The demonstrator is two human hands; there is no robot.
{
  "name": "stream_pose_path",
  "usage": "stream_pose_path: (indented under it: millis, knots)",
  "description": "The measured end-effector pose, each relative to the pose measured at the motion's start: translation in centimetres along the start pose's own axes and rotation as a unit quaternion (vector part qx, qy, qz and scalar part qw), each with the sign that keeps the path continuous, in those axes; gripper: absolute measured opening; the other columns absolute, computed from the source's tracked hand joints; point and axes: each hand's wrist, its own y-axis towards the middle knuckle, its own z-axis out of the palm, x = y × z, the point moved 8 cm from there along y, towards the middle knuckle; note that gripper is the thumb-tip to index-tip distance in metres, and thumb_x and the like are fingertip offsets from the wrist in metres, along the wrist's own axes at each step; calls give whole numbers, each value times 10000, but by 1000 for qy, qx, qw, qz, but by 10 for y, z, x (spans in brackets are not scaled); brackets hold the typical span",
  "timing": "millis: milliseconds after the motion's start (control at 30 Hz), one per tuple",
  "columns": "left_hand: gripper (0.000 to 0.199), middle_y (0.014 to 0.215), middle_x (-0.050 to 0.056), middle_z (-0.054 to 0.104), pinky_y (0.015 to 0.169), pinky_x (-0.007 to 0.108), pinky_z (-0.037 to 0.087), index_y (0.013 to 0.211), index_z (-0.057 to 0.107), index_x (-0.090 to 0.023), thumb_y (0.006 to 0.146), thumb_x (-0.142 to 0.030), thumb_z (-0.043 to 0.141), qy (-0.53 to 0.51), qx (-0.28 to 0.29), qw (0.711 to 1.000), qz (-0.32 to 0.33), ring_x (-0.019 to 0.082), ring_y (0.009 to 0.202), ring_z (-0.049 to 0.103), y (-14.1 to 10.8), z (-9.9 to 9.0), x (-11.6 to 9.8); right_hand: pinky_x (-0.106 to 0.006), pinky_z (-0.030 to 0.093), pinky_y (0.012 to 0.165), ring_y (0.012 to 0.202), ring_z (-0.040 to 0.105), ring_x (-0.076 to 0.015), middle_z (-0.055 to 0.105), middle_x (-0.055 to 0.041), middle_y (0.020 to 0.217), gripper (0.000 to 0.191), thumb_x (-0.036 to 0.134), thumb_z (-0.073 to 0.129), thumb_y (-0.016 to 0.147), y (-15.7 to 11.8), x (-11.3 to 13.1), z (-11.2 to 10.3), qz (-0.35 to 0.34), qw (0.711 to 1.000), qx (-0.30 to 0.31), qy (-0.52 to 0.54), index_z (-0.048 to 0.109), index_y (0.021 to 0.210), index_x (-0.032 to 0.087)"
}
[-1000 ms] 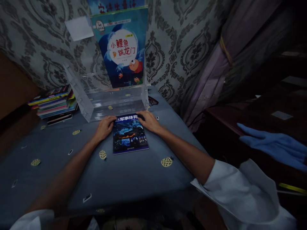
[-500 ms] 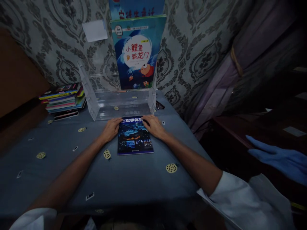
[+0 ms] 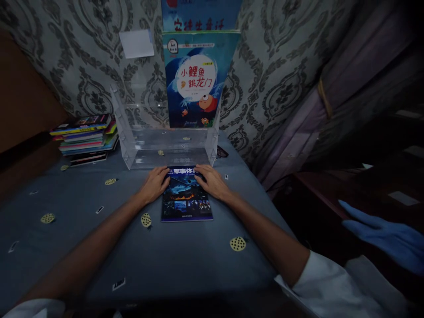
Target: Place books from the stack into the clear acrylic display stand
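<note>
A dark blue book (image 3: 187, 207) with white Chinese title characters lies flat on the cloth-covered table. My left hand (image 3: 155, 184) holds its upper left edge, with the fingertips at the top corner and the thumb on the cover. On the opposite side, my right hand (image 3: 212, 182) grips the upper right edge the same way, covering the end of the title. Just behind the book stands a clear acrylic rack (image 3: 127, 145). A blue picture book (image 3: 195, 106) with an orange fish leans upright in it, in front of another blue book (image 3: 198, 15).
A stack of books (image 3: 86, 139) sits at the table's back left. Dark glasses (image 3: 221, 152) lie beside the rack's right side. A white card (image 3: 137, 43) is behind the rack. At the right are a purple curtain (image 3: 298, 128) and a blue-gloved hand (image 3: 387, 236).
The view has shifted slightly, so the table and book appear a little lower. My thumbs now reach further onto the cover. The book stays in place on the table.
</note>
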Motion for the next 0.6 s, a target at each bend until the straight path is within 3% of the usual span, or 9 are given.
stream_pose_path:
  millis: [600]
  knots:
    - [359,1361,132,621,1087,511,461,1286,601,-168,997,-291,428,-42,-16,999,2,277,1241,578,-4,-5,-2,-524,457,1108,1281,567,-284,639,-137,1354,377,288,461,995,-2,7,-1,8,999,24,-42,629,1320,194]
